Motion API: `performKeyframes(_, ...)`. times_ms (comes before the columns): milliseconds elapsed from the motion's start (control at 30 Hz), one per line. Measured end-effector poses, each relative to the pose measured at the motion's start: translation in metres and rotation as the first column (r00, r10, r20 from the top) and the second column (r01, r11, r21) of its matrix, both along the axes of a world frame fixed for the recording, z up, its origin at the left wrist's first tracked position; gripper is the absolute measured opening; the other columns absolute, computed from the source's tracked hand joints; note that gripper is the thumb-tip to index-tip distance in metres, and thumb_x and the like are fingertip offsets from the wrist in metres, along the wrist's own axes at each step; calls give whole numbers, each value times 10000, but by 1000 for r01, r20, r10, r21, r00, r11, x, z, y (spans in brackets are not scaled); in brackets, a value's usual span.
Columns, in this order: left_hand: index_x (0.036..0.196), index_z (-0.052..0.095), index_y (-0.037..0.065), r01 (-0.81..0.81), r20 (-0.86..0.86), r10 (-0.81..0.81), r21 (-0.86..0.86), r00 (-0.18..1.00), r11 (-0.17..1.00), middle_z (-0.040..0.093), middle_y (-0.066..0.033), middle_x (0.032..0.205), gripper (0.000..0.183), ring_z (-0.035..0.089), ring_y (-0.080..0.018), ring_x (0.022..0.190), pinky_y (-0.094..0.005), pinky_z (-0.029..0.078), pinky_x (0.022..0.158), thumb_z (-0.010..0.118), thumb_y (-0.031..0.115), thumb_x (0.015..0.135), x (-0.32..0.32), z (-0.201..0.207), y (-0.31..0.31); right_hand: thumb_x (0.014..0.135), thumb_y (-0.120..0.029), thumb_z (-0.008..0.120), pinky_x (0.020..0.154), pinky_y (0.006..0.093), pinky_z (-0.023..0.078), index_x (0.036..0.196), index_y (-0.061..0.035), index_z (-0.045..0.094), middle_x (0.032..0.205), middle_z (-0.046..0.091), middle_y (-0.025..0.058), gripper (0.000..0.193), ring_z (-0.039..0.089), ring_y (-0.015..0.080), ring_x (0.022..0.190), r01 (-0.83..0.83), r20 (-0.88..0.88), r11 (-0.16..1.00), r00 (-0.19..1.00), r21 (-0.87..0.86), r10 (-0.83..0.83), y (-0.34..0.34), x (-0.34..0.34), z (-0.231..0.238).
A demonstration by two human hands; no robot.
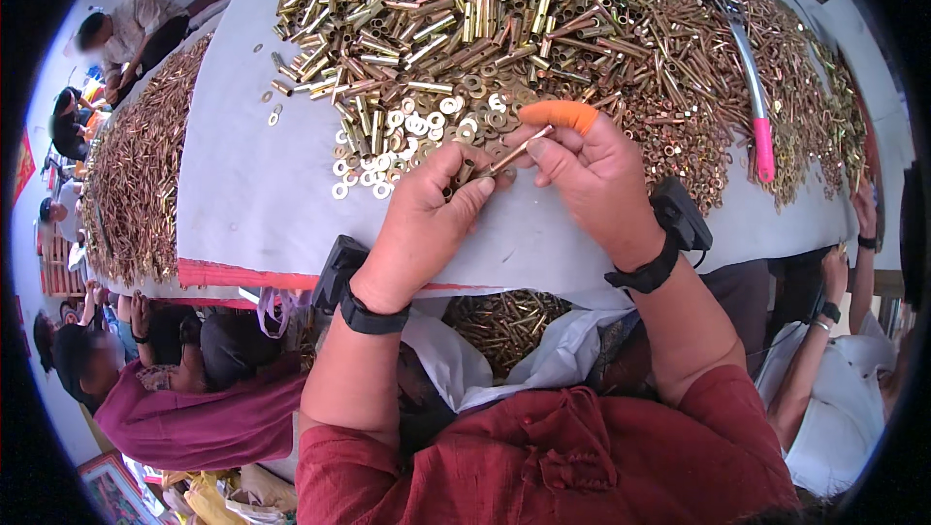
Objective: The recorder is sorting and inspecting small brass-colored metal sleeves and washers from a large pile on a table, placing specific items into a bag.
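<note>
My right hand (601, 176) pinches a thin brass-coloured bolt (524, 149) with a flared end, between thumb and fingers. An orange finger cover (561, 116) sits on its index finger. My left hand (427, 220) is closed around a short metal sleeve (465, 173), and the bolt's lower end is at its fingertips. Whether the bolt is inside the sleeve, I cannot tell. Just beyond the hands lie loose flat washers (417, 125), some silvery and some brass-coloured. Behind them is a large heap of metal sleeves (388, 35).
Small nuts (674, 132) lie to the right, beside piled bolts (679, 31). A long metal tool with a pink handle (763, 149) rests on the right heap. Below the table edge (252, 275), a white-lined container holds finished-looking bolts (509, 326). People sit at both sides.
</note>
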State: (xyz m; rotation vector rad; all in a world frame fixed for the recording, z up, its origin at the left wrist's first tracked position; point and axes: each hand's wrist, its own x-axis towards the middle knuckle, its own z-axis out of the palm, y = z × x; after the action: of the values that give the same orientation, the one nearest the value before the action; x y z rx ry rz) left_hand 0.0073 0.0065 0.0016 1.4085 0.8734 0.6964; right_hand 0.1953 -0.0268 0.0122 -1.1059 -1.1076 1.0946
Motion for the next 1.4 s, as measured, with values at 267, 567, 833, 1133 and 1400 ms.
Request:
performKeyframes(267, 1053, 643, 37, -29, -94, 149, 750, 984, 661, 550, 13, 792, 110, 471, -63, 638, -199, 393, 564, 599, 89, 967, -14, -6, 19, 918, -149, 637, 620, 319, 505, 1027, 1, 614, 728, 668, 114, 187, 652, 207, 653, -85, 501, 994, 859, -66, 107, -5, 8, 1)
performKeyframes(567, 1058, 581, 40, -157, 415, 310, -363, 855, 918, 626, -36, 835, 143, 575, -109, 677, -225, 461, 559, 595, 161, 984, -13, 2, 11, 926, -131, 599, 624, 340, 515, 989, 16, 589, 700, 664, 106, 161, 675, 212, 658, -152, 468, 978, 860, -143, 202, -12, -10, -7)
performKeyframes(833, 1068, 578, 37, -210, 350, 288, -244, 892, 947, 631, -38, 834, 153, 592, -108, 686, -232, 486, 595, 596, 163, 983, -11, 5, 8, 925, -115, 587, 629, 320, 512, 1037, 10, 576, 705, 653, 88, 169, 651, 184, 655, -177, 325, 965, 916, -194, 234, -12, -14, -8)
performKeyframes(1133, 969, 539, 46, -88, 199, 155, -310, 968, 947, 611, -39, 757, 132, 530, -70, 576, -189, 393, 478, 524, 169, 1016, -7, 10, -1, 923, -26, 577, 612, 235, 475, 1405, -23, 388, 809, 629, 18, 517, 566, 70, 677, -137, 391, 983, 903, -124, 175, -18, -20, 14)
performKeyframes(1400, 1052, 503, 61, -97, 265, 188, -321, 946, 942, 655, -95, 879, 154, 553, -100, 583, -203, 411, 472, 495, 211, 1024, -10, 2, -2, 954, -234, 584, 751, 332, 535, 1090, -103, 659, 1018, 663, 119, 204, 672, 187, 893, -741, -53, 582, 602, 335, 797, -60, -22, 74)
